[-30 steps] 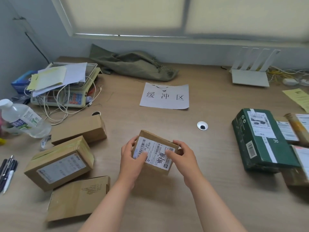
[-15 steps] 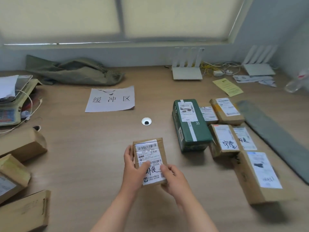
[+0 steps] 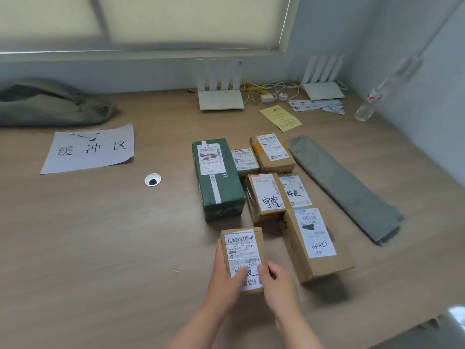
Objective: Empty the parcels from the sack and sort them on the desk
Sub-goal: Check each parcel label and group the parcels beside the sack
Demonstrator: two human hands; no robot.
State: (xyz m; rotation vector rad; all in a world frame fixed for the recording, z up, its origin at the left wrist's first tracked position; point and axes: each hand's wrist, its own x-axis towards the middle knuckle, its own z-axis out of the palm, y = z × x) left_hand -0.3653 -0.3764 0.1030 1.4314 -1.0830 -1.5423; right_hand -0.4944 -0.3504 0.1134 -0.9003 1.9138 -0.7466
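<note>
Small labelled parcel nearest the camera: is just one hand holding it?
No, the left hand and the right hand both grip the parcel, thumbs on its label.

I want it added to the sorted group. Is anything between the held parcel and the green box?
Nothing visible. The left hand and right hand grip the parcel; only bare desk lies between it and the green box. The large brown box stands clear to its right.

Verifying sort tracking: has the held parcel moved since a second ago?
Yes. The held parcel has travelled rightward, from left of the green box to just in front of its near end.
</note>
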